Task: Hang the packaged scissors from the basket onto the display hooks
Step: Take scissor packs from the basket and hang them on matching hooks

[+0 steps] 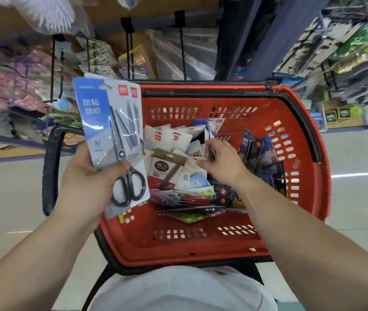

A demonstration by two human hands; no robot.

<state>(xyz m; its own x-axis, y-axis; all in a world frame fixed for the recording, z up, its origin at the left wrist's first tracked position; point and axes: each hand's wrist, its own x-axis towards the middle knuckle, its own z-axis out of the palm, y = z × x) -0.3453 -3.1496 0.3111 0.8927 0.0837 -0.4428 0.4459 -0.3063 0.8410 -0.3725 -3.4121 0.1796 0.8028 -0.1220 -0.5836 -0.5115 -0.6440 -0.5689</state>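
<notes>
Left hand (84,182) gripped stacked blue-and-grey carded scissors packs (109,122) mid-left, rear ones mostly hidden. Right hand (221,162) dug into the red plastic basket (201,243), couldn't tell its grip.

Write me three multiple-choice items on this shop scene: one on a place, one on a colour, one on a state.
1. Where is the right hand?
A. On a display hook.
B. Inside the basket, over the loose packs.
C. Flat on the floor.

2. What colour is the basket?
A. Blue.
B. Green.
C. Red.

3. How is the front scissors pack placed?
A. Gripped by the left hand.
B. Hung on a hook.
C. Lying in the basket.

Key: 1 B, the hand reaches among the packs within the basket's walls. 2 C, its slotted walls are red. 3 A, the thumb lies across the card just above the scissor handles.
</notes>
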